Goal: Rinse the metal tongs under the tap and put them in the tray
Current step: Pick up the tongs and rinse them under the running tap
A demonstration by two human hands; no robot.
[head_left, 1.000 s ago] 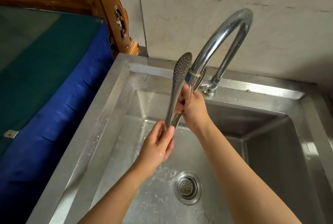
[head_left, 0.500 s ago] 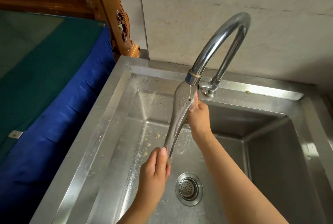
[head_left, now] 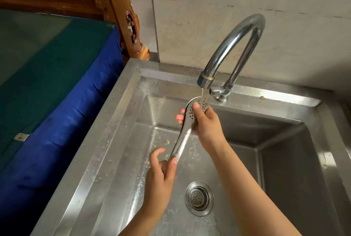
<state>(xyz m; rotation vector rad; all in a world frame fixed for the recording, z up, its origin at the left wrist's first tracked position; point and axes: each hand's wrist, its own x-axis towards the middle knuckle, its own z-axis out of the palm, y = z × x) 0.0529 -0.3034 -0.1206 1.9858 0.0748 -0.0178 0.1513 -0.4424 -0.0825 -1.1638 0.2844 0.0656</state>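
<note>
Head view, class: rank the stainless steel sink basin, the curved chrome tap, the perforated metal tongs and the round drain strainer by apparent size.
1. Stainless steel sink basin
2. Curved chrome tap
3. Perforated metal tongs, though they look close to the tap in length
4. Round drain strainer

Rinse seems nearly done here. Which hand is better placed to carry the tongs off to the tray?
Probably the left hand: it grips the handle end of the tongs. The right hand pinches the perforated head under the tap's stream, rubbing rather than holding. No tray shows in this view.
</note>
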